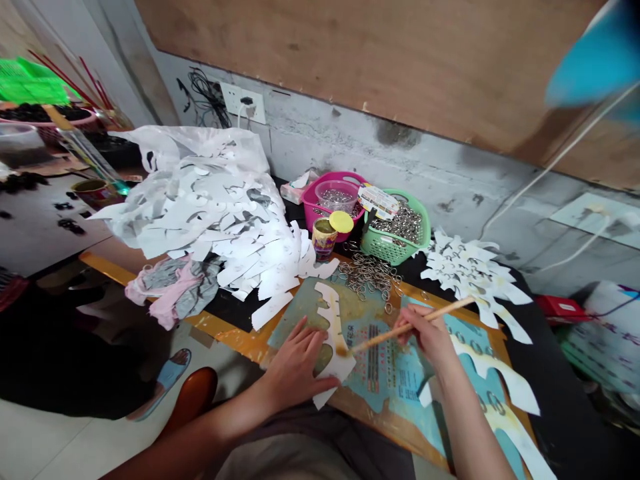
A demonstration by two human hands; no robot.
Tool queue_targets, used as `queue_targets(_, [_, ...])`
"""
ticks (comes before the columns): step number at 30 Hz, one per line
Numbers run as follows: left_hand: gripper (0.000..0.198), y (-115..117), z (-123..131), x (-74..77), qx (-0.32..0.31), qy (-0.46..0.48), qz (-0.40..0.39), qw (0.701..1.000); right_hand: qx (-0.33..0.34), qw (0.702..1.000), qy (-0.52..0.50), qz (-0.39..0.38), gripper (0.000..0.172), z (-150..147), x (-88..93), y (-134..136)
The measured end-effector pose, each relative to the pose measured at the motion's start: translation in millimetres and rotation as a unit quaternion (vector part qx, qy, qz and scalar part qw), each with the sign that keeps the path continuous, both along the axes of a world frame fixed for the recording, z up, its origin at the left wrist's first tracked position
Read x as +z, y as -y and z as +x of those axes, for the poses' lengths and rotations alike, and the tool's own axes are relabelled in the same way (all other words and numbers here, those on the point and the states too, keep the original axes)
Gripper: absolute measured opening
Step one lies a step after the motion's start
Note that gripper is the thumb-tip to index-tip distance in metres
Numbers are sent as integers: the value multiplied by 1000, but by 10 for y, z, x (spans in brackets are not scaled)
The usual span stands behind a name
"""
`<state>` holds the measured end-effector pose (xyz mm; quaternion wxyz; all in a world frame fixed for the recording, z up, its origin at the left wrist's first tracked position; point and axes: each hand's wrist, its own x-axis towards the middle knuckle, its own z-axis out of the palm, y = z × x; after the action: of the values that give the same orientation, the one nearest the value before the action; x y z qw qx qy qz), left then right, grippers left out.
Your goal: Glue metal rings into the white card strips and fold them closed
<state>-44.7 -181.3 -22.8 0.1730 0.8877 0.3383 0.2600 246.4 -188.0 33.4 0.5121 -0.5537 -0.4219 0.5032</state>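
My left hand [300,360] lies flat with fingers spread across a white scalloped cut-out [336,325], holding it down on the worktop. In my right hand [429,332] is a brush [383,337] with a long wooden handle, gripped partway along. The bristles touch the lower part of the cut-out, where a yellowish film shows. Right of my right forearm, white cut-outs [505,373] with metal rings on them rest on blue printed sheeting [417,393]. Loose metal rings [370,273] lie scattered beyond the cut-out.
A large heap of white cut-outs [210,200] spreads at left, beside pink and grey cloths [183,290]. Behind the rings stand a small open tin [324,241], a pink basket [310,207] and a green basket [393,250]. More ringed pieces [470,267] pile at right.
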Motion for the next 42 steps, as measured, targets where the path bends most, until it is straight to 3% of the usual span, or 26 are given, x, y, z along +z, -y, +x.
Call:
queue_targets(5, [68,-6,-4,-36,11,-10,5,1000,-41,999,-15,22,42,6,-3,33])
queue_targets(10, [70,-5,-7,-82,12,-17,24,999,-10,1000,11,6,45,-16,1,83])
queue_targets(13, [69,-4,-12,-102,11,-19,25,999,-49,998,9,30,43,-41,26,140])
queue_targets(19, [68,-12,-8,-62,15,-21,14,1000,-5,998,67,-8,44,-7,90,305])
queue_targets(25, [72,-21,-5,-36,13,-29,22,999,39,995,86,-43,30,83,155,553])
queue_targets(29, [71,-17,-6,-45,11,-36,17,999,7,995,100,-25,26,106,201,742])
queue_targets(33, [72,-17,-6,-49,15,-33,26,999,41,995,94,-18,27,166,175,840])
queue_targets(42, [72,-14,-3,-33,13,-33,20,999,47,988,150,1,20,223,182,933])
